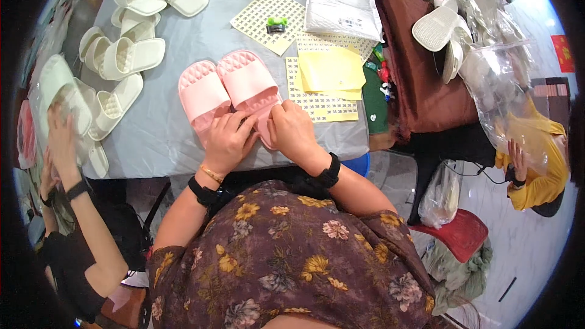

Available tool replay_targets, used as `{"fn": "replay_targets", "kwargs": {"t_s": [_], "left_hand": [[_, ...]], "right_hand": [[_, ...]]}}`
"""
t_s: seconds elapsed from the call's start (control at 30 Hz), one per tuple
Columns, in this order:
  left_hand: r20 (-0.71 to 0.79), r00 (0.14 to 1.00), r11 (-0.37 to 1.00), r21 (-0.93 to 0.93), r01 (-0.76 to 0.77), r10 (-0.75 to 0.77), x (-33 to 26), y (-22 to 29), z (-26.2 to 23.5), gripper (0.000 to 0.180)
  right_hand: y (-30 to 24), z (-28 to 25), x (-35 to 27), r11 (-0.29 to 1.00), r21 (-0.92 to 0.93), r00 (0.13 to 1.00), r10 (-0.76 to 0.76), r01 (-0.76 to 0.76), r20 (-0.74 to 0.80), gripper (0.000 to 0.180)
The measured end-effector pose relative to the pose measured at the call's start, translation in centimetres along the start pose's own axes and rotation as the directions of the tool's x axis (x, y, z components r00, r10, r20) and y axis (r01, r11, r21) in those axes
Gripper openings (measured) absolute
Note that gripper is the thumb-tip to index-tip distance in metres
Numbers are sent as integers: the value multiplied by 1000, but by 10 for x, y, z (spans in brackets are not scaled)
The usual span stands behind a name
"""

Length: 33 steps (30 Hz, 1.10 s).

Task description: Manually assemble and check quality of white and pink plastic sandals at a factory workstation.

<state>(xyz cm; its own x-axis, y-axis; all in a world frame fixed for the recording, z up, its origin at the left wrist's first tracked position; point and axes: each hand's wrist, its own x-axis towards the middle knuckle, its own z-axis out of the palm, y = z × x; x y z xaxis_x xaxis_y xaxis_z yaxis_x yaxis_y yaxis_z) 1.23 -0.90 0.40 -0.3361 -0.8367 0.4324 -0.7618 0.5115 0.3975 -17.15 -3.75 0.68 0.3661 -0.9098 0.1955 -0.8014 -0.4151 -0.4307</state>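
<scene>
A pair of pink slippers (pixel 248 78) with quilted footbeds lies side by side on the grey-covered table (pixel 164 140), toes pointing away from me. My left hand (pixel 229 141) rests over the heel end of the left slipper, its fingers bent and pinched together near the gap between the two. Whatever those fingertips hold, if anything, is too small to make out. My right hand (pixel 294 129) is closed on the right slipper's heel edge, fingers curled.
White slippers (pixel 134 58) line the table's left side. Sticker sheets (pixel 323 106), yellow paper (pixel 331 70), a small green-and-black object (pixel 276 25) and a white plastic package (pixel 342 3) lie beyond. Co-workers' hands (pixel 63 134) and a yellow sleeve (pixel 539 164) appear at either side.
</scene>
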Motion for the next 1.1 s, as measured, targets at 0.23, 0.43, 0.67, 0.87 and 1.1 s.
{"fn": "replay_targets", "kwargs": {"t_s": [0.23,0.43,0.67,0.87,1.1], "left_hand": [[-15,1000,1000,-18,13,-13,-2,-1,2,39],[-50,998,999,-18,27,-28,-1,-1,2,37],[-51,998,999,-16,29,-30,-3,-2,1,33],[-46,999,999,-26,28,-29,-5,-3,2,34],[-50,998,998,-44,33,-35,-6,-3,3,36]], "right_hand": [[-4,-1,2,995,-74,998,-60,61,13,20],[16,-9,2,896,426,992,107,-125,67,8],[6,-15,18,780,471,911,356,-412,208,17],[6,1,22,841,320,900,397,-436,181,22],[-2,3,22,883,202,904,400,-425,151,21]]}}
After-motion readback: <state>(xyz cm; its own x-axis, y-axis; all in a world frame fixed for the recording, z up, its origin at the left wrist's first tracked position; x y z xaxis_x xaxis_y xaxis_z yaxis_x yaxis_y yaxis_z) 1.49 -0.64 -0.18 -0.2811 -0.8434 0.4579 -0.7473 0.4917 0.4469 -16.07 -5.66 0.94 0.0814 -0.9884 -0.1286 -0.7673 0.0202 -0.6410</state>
